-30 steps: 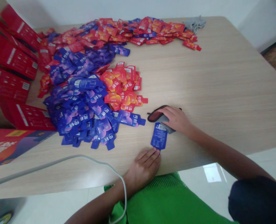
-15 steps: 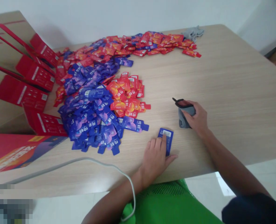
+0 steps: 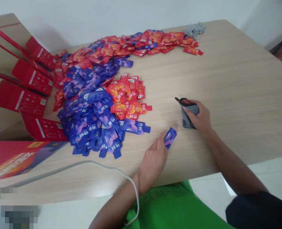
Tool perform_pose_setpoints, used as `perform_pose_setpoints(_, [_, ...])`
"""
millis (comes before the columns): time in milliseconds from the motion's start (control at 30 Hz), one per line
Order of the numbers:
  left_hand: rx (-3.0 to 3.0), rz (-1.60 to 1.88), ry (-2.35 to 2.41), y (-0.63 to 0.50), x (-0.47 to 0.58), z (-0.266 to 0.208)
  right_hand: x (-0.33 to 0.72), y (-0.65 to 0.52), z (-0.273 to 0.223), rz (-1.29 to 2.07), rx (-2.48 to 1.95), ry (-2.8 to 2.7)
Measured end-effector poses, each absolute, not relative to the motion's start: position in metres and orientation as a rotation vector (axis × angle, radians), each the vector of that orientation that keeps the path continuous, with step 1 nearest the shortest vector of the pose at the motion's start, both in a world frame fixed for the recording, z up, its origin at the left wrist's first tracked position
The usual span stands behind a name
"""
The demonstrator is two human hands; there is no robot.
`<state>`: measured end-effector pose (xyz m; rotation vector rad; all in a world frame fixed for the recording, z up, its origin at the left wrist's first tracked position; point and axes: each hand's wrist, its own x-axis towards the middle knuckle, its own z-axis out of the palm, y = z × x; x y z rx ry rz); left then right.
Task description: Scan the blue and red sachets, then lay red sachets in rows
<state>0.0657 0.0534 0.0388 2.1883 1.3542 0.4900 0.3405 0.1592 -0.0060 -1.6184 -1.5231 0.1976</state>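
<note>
A blue sachet [image 3: 170, 138] with purple print is pinched in my left hand [image 3: 154, 159], tilted just above the wooden table. My right hand [image 3: 201, 116] is closed around a folded grey cloth [image 3: 188, 119] with a dark edge and a short black loop. To the left of my hands lies a heap of blue sachets [image 3: 88, 124]. Beside it is a smaller group of red and orange sachets [image 3: 126, 98]. One blue sachet [image 3: 135, 126] sticks out of the heap toward my left hand.
A long mixed pile of red and blue sachets [image 3: 122, 46] runs along the wall. A crumpled grey cloth [image 3: 195, 30] lies at its right end. Red open boxes [image 3: 26, 98] stand at the left. A grey cable [image 3: 103, 165] crosses the table's near left part.
My left hand, earlier spread over the blue sachet lying barcode-up on the table, has lifted it and turned it over. My right hand keeps its hold on the cloth.
</note>
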Motion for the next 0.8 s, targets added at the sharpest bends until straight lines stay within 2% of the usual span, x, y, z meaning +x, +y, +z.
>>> perform_pose_setpoints(133, [2.092,0.507,1.351,0.056,0.055,0.033,0.34,0.16,-0.007,0.217,-1.607,-1.525])
perform_pose_setpoints(367, [2.587,0.541,1.231,0.032,0.03,0.014,0.341,0.16,-0.007,0.212,-1.58,-1.576])
perform_pose_setpoints(500, [2.673,0.59,0.994,0.008,0.016,0.001,0.336,0.151,0.013,0.192,-1.536,-1.683])
perform_pose_setpoints(667, [2.7,0.643,0.849,-0.001,0.012,-0.006,0.298,0.111,0.04,0.293,-1.324,-2.101])
perform_pose_setpoints(800, [2.669,0.661,0.857,-0.003,0.01,-0.007,0.259,0.07,0.031,0.386,-0.991,-2.544])
